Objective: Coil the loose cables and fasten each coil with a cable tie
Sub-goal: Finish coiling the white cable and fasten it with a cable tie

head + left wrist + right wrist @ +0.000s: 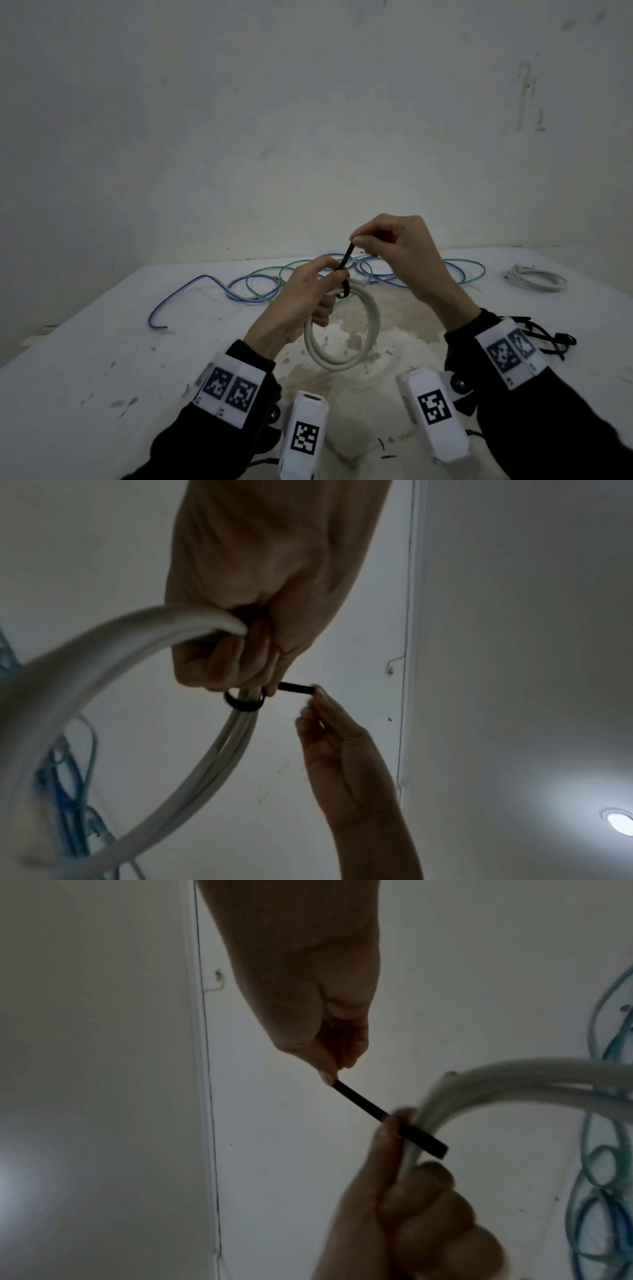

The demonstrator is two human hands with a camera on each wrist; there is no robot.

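Note:
A coiled white cable [363, 335] hangs above the table, gripped at its top by my left hand [308, 294]. A black cable tie [345, 265] is looped round the coil's strands just past the left fingers. My right hand [387, 243] pinches the tie's free tail between thumb and forefinger and holds it up and away from the coil. In the left wrist view the tie [245, 703] circles the white cable [219, 753]. The right wrist view shows the tie's tail [363, 1100] stretched from my right hand [334, 1069] to the coil [514, 1080].
Loose blue cable [178, 291] and green cable [267, 284] sprawl across the back of the white table [102, 342]. Another white coil [534, 277] lies at the back right. A bunch of spare black ties [551, 341] lies by my right wrist. The wall stands close behind.

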